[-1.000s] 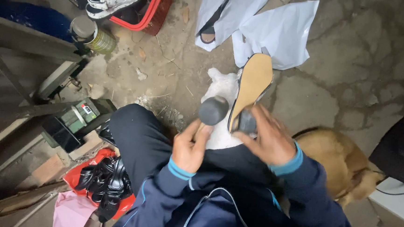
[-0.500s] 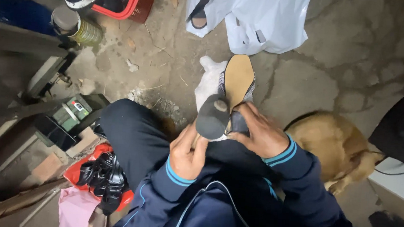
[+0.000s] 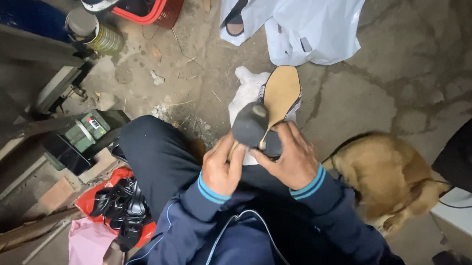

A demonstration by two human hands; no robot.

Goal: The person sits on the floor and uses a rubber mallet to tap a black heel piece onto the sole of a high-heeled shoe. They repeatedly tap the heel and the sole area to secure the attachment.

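Both hands, left hand (image 3: pixel 221 170) & right hand (image 3: pixel 291 159), grip upturned shoe (image 3: pixel 279 97).

The shoe's sole (image 3: pixel 281 91) is tan, its heel block (image 3: pixel 250 125) dark grey. The jacket sleeves (image 3: pixel 318 208) are navy with light-blue stripes at the cuffs. A tan dog (image 3: pixel 389 174) lies beside white plastic bags (image 3: pixel 308 28), a red basket (image 3: pixel 161 8) and pink cloth (image 3: pixel 90 243).
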